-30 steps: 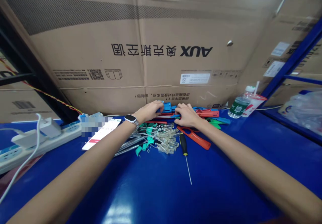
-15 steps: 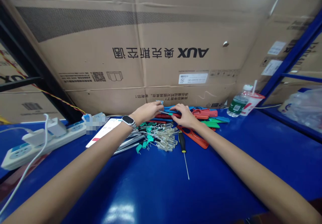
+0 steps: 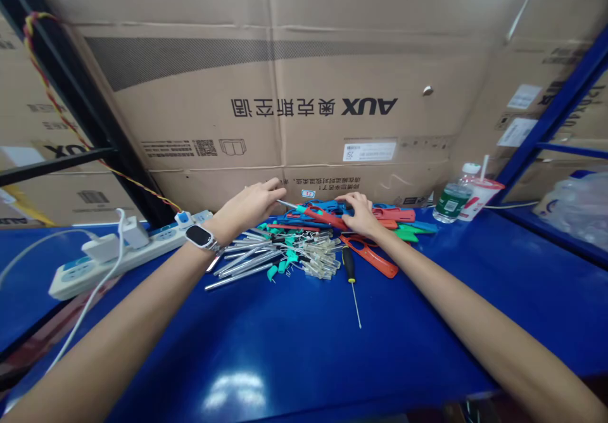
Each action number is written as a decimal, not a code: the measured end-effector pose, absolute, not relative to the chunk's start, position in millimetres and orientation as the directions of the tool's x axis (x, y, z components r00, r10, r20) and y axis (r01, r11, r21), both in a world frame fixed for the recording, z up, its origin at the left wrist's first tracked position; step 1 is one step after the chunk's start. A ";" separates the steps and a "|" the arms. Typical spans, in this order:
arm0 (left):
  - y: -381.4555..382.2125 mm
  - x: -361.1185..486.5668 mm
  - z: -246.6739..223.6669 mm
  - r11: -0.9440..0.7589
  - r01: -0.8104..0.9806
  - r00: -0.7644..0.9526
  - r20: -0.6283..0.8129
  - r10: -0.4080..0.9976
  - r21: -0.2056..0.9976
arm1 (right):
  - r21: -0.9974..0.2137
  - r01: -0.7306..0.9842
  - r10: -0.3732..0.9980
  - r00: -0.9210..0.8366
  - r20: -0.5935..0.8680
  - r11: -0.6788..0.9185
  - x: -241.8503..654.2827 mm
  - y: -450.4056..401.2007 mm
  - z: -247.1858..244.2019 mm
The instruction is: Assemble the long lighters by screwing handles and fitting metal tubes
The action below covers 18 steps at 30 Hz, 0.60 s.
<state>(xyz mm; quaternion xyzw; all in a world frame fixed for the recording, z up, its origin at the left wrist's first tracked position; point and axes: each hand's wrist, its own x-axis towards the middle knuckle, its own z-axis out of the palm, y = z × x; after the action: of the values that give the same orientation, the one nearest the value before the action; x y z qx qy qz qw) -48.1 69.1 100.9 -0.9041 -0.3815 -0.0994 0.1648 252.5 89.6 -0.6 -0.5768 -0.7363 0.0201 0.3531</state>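
Observation:
Above the pile, a long-nosed lighter (image 3: 327,216) with a red handle, a bit of green and a thin metal tube spans the gap between my hands. My left hand (image 3: 254,202), with a watch at its wrist, is closed at the tip of the tube. My right hand (image 3: 361,214) is closed around the rear of the red handle. Below them lie metal tubes (image 3: 247,265), green triggers (image 3: 284,263) with thin wires, and several clear cartridges (image 3: 320,261). Red casings (image 3: 370,256), blue casings (image 3: 330,206) and green casings (image 3: 408,232) are heaped around and behind my right hand.
A screwdriver (image 3: 349,268) with a black and yellow handle lies in front of the pile. At the right stand a water bottle (image 3: 451,201) and a lidded cup (image 3: 479,198). A power strip (image 3: 156,239) with chargers is at left. A large carton (image 3: 308,68) walls the back.
My left hand has moved left, away from my right hand, and the lighter between them now shows more fully. The view has shifted, and the phone is mostly hidden behind my left arm.

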 end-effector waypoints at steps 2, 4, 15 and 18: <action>58.8 -58.7 101.8 -0.662 0.727 0.674 0.374 0.637 -0.183 | -0.457 0.779 0.834 -0.147 0.532 0.429 246.3 77.1 8.2; 47.3 -70.3 100.6 -0.677 0.722 0.658 0.441 0.610 -0.142 | -0.447 0.711 0.797 -0.268 0.541 0.543 237.9 59.0 16.0; -60.9 -88.0 50.9 -0.749 0.662 0.644 0.502 0.577 0.010 | -0.452 0.642 0.785 -0.512 0.348 0.619 189.6 -60.0 7.0; -70.8 -57.8 34.7 -0.811 0.584 0.736 0.389 0.554 0.050 | -0.347 0.706 0.787 -0.554 0.272 0.617 179.4 -69.4 2.1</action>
<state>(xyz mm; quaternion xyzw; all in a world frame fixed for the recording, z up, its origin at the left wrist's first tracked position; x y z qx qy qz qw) -57.8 -70.8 34.7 -0.9309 -0.3055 -0.1965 0.0374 179.4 -69.4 2.1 -0.4261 -0.8759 0.0991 0.2035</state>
